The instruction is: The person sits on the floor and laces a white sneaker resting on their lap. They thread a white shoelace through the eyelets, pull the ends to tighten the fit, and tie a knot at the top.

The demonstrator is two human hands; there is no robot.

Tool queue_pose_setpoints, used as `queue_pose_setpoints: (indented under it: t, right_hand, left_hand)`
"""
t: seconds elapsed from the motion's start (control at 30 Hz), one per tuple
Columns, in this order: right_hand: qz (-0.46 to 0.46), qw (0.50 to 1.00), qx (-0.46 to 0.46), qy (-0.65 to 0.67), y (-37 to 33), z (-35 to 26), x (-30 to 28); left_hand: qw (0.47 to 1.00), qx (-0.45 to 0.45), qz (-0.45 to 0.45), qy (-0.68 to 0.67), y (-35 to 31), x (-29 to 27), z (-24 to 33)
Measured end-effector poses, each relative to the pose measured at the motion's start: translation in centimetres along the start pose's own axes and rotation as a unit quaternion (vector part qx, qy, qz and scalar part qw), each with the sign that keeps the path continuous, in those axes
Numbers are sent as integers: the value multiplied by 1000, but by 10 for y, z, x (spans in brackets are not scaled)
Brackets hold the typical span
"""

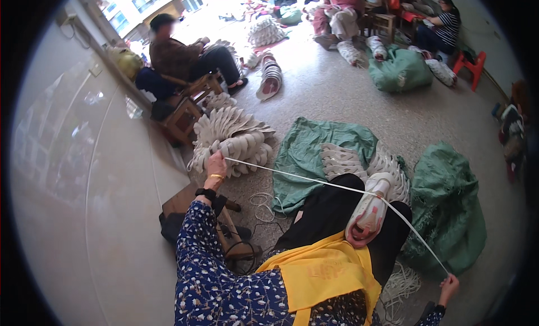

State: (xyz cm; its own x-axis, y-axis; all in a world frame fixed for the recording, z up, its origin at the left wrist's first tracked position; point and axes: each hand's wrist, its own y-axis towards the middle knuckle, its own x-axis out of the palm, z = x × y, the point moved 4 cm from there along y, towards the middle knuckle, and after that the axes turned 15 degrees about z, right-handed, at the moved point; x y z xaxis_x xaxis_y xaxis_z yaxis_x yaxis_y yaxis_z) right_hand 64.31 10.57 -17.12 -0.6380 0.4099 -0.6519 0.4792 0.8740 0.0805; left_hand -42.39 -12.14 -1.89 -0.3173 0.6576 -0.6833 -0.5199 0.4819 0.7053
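Note:
A long white shoelace (286,173) is drawn out taut across my lap, running through the upper part of a white shoe with pink inside (375,200). The shoe rests on my legs, its opening toward me. At the left end, my left hand (217,164) is closed on the lace, arm stretched forward beside a heap of pale shoe uppers (233,138). Low on the right, the fingers of my right hand (448,288) pinch the other end. Just past my knees lie rows of stacked white shoe uppers (339,162).
Green sacks (300,149) (449,208) lie ahead and at my right. Loose white laces (400,287) are piled on the floor. A wooden stool (233,230) stands at my left. Farther off sit several people, one (174,56) by the wall, near a red stool (470,68) and more shoes.

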Motion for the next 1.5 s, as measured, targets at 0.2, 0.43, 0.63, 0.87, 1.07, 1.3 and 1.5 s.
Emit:
queue_pose_setpoints:
  t: [0.2, 0.43, 0.63, 0.87, 1.07, 1.3, 1.5]
  right_hand:
    - [32, 997, 49, -53, 24, 40, -48]
    - [42, 997, 33, -63, 23, 66, -85]
    - [56, 994, -26, -86, 35, 50, -114]
    - [56, 984, 48, -164, 0, 12, -95]
    - [78, 985, -5, -152, 7, -5, -102]
    - [85, 988, -6, -132, 20, -39, -76]
    - [90, 980, -16, -177, 18, -41, -80]
  left_hand:
    - [998, -28, -50, -4, -7, -1, 2]
    - [999, 9, -20, -24, -7, 13, -12]
    - [998, 26, -47, 19, -23, 34, -45]
    - [998, 47, -17, 45, 27, 16, -65]
    - [998, -26, 19, 50, 54, 18, -79]
    - [990, -98, 6, 100, 76, -8, -99]
    - [991, -70, 29, 115, 79, -19, -104]
